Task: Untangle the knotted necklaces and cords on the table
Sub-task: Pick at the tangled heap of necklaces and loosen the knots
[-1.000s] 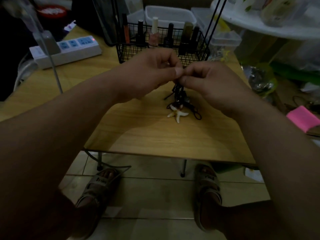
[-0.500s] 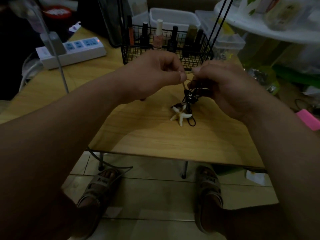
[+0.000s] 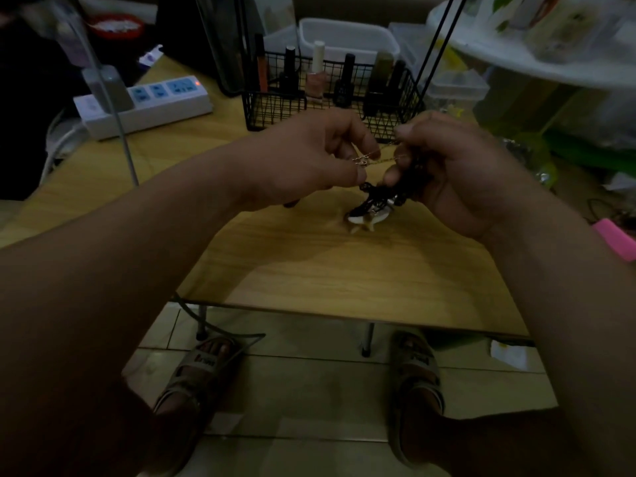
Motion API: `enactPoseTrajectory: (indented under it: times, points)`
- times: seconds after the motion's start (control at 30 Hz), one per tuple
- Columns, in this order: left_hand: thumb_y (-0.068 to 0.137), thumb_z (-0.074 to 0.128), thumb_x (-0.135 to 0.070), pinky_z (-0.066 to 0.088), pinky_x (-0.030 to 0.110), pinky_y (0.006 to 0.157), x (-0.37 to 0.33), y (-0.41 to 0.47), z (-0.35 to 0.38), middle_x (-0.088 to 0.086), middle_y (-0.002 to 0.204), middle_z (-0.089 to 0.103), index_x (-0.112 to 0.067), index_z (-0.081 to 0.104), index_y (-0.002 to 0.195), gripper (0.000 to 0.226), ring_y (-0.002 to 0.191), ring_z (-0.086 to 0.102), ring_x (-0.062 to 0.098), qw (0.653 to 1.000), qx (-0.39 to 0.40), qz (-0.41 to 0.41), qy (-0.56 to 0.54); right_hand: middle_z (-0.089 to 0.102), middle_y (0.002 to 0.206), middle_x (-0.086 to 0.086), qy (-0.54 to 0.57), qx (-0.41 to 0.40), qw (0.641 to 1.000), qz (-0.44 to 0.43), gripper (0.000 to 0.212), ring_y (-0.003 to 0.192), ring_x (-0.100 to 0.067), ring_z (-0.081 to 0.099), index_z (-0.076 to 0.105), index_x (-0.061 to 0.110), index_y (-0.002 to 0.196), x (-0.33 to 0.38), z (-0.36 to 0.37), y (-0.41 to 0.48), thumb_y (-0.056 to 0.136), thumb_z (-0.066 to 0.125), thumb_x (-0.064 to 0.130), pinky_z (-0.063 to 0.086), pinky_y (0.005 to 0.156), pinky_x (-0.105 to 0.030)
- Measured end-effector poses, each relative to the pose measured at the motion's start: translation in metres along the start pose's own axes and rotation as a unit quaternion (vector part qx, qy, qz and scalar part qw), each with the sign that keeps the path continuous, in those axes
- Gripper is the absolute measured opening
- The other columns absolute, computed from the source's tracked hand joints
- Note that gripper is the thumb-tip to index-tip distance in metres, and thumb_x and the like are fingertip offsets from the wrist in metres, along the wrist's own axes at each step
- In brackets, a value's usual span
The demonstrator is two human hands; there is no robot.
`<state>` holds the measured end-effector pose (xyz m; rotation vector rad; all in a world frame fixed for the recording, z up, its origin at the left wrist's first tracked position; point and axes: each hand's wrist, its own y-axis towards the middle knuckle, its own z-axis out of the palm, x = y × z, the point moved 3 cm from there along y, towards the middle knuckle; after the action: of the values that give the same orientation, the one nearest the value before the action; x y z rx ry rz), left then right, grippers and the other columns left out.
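While left hand [image 3: 309, 163] pinches thin chain [image 3: 377, 151], right hand [image 3: 461, 173] holds black cords [image 3: 373, 189], fingers [image 3: 413, 130] curled; pendant [image 3: 364, 218] below blurred, shape unclear.

Scene dimly lit, warm cast. Bench [image 3: 344, 270] is brightest at centre, with soft shadows cast across its near half. Red lamp lit on power strip [image 3: 148, 101], 10 o'clock. Corners darkened, edges bowed, detail smeared.

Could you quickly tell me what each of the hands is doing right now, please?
Left hand: closed, pinching the thin chain.
Right hand: closed, gripping the black cord tangle.
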<state>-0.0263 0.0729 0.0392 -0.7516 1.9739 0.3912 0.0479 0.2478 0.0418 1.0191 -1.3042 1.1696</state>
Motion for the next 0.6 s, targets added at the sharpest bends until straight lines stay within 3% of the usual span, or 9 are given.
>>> enactPoseTrajectory:
  times: [0.13, 0.3, 0.47, 0.6]
  points:
    - [0.095, 0.073, -0.014, 0.039, 0.036, 0.055, 0.0003, 0.0000, 0.0012, -0.006, 0.093, 0.065, -0.026, 0.063, 0.122, 0.032, 0.064, 0.050, 0.012, 1.000, 0.011, -0.012, 0.004, 0.056, 0.070, -0.001, 0.020, 0.006, 1.000, 0.001, 0.018, 0.060, -0.017, 0.060, 0.052, 0.016, 0.084, -0.0001, 0.0004, -0.0014, 0.101, 0.058, 0.014, 0.057, 0.074, -0.039]
    - [0.095, 0.072, -0.009, 0.041, 0.014, 0.046, -0.0001, 0.0002, 0.0023, 0.001, 0.091, 0.064, -0.017, 0.064, 0.114, 0.022, 0.057, 0.053, -0.005, 1.000, -0.011, -0.003, 0.013, 0.058, 0.073, 0.000, 0.015, 0.000, 1.000, 0.006, 0.013, 0.054, -0.013, 0.051, 0.052, 0.017, 0.091, -0.0013, -0.0006, -0.0016, 0.103, 0.058, 0.019, 0.057, 0.065, -0.032]
    - [0.095, 0.074, -0.020, 0.047, 0.039, 0.059, 0.0036, 0.0010, -0.0021, 0.011, 0.103, 0.069, -0.024, 0.067, 0.107, 0.015, 0.076, 0.057, 0.025, 0.999, -0.018, -0.010, 0.027, 0.056, 0.065, 0.000, -0.016, -0.015, 1.000, 0.006, 0.014, 0.056, -0.017, 0.057, 0.052, 0.016, 0.093, -0.0020, 0.0010, -0.0040, 0.105, 0.057, 0.021, 0.054, 0.072, -0.040]
    - [0.096, 0.070, -0.015, 0.053, 0.042, 0.069, 0.0043, 0.0004, -0.0058, 0.010, 0.105, 0.070, -0.026, 0.068, 0.108, 0.017, 0.081, 0.061, 0.019, 0.999, -0.022, -0.003, 0.038, 0.055, 0.065, 0.002, -0.043, -0.034, 0.998, 0.007, 0.015, 0.059, -0.016, 0.060, 0.052, 0.017, 0.093, -0.0010, -0.0011, -0.0032, 0.106, 0.056, 0.024, 0.051, 0.077, -0.045]
